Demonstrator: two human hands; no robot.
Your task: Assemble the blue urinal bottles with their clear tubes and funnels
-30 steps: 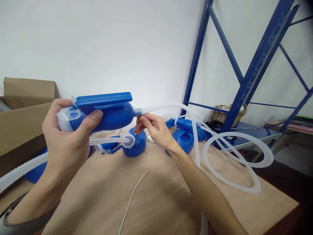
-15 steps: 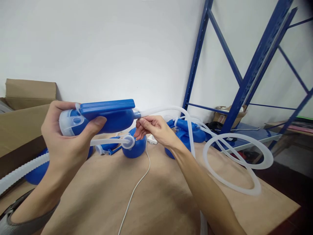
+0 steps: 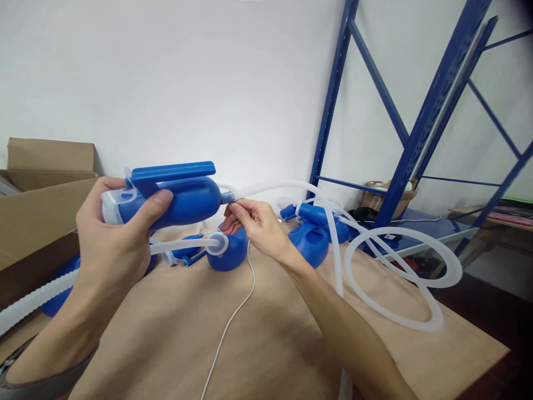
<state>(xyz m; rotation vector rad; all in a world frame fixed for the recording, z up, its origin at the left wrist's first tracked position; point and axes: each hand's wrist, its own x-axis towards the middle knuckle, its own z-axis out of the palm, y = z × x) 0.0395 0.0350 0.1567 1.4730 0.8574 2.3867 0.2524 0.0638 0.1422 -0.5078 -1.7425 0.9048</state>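
Observation:
My left hand (image 3: 114, 228) is wrapped round the translucent-capped end of a blue urinal (image 3: 187, 200) and holds it sideways above the table, thumb on its body and flat handle upward. A translucent hose (image 3: 283, 186) meets the narrow spout at the right. A shiny band, seemingly a hose clamp (image 3: 227, 198), sits at that joint. My right hand (image 3: 256, 225) pinches the hose end beside the band; its fingertips partly hide the spot. Below stands a blue container (image 3: 229, 255) with a translucent hose cap, next to another blue urinal (image 3: 183, 253) lying down.
More blue containers (image 3: 310, 244) with urinals stand at the back right, near a coiled hose (image 3: 437, 305). A white cable (image 3: 227, 328) crosses the brown table (image 3: 270, 344). An open cardboard box (image 3: 37, 211) is at the left. A blue metal rack (image 3: 416, 139) rises behind the right side.
Both hands have shifted slightly left with the urinal and hose end. The urinal has tilted a little, its spout end showing more between the hands. The grips look the same.

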